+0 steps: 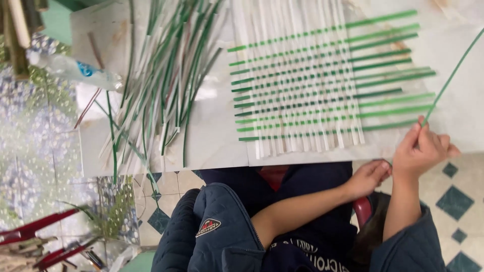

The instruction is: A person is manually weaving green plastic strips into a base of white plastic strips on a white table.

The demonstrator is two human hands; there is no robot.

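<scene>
On a pale marble tabletop [212, 136] lies a flat woven mat [297, 85] of white strips crossed by green ones. My right hand [423, 148] is at the mat's lower right corner, near the table edge. It pinches one long green strip [451, 75] that runs up and to the right. My left hand [370, 176] sits just below the table edge with curled fingers, and nothing shows in it. Both sleeves of my dark blue jacket [222, 231] are pushed up.
A loose heap of green and white strips [161, 75] covers the table's left part. A clear plastic bottle [75, 70] lies at the far left edge. Red-handled tools [35, 226] and plant scraps lie on the tiled floor at lower left. Bamboo sticks [17, 35] stand at upper left.
</scene>
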